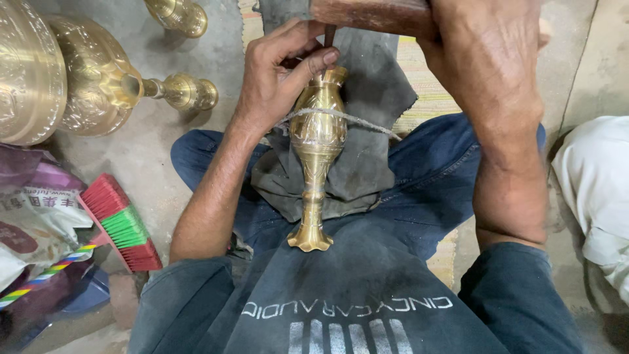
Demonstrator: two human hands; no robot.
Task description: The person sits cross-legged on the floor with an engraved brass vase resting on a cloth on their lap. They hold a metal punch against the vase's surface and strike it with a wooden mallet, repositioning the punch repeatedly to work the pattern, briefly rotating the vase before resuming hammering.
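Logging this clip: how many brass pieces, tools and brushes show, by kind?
Engraved brass vase on the lap: 1
Other brass vessels: 3
Wooden-handled hammer: 1
Thin metal chisel: 1
Red-and-green bristle brush: 1
Total: 7

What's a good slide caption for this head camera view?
Left hand steadies a chisel on a brass vase; right hand grips a wooden handle.

Glossy engraved brass vase (318, 141) beside the left hand (278, 75), resting on matt grey cloth (367, 164); smooth reddish wooden handle (373, 14) in the right hand (488, 59); rough concrete floor (157, 151)
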